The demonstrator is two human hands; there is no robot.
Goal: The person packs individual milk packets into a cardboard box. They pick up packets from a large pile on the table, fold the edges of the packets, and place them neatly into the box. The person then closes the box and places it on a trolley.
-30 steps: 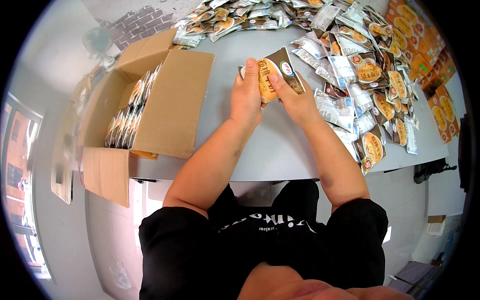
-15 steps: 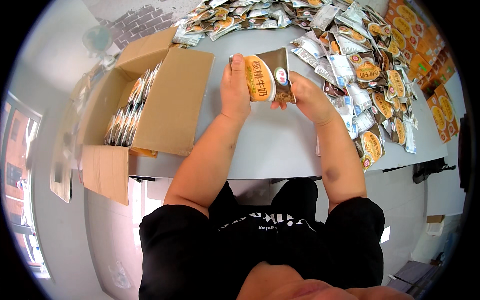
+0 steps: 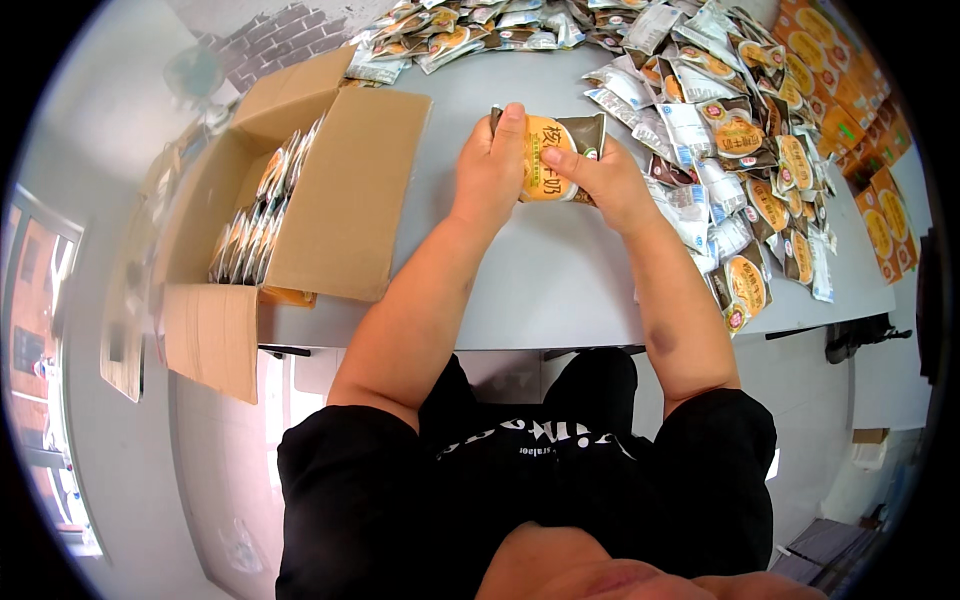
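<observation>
A flat, glossy brown-and-orange pouch (image 3: 540,182) is held above a smooth grey surface (image 3: 530,290), its left end clasped in the closed grip of the left hand (image 3: 490,165), thumb pointed forward, its right end in that of the right hand (image 3: 617,186), thumb laid across the printed front; forearms (image 3: 425,300) are extended.

The held packet (image 3: 543,183) is brown with a white-edged orange patch; the heap (image 3: 738,140) mixes such fronts with silvery, blue-printed backs. The table (image 3: 530,270) is grey, the box (image 3: 350,200) tan. White lettering crosses the black shirt (image 3: 520,495), and yellow ovals dot the orange cartons (image 3: 886,225).
</observation>
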